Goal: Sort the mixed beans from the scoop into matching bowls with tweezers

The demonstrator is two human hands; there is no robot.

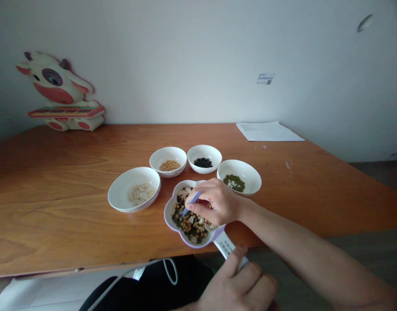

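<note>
A flower-shaped bowl with a handle (168,219), white inside with a lilac edge, lies at the table's front edge. Mixed yellow, green and black beans and pale flat seeds (193,224) fill its bottom. My left hand (242,285) is closed around the labelled handle (224,244), which sticks out past the table edge. Over the bowl, my right hand (217,201) pinches lilac tweezers (192,202), their tips down among the beans. Whether a bean sits between the tips cannot be made out. The right hand hides part of the bowl's far right side.
Around the bowl stand white bowls of pale seeds (117,194), yellow beans (156,160), black beans (195,152) and green beans (250,177). A cow toy with keyboard (62,93) and papers (269,131) are at the back. A cable (112,283) hangs below the front edge.
</note>
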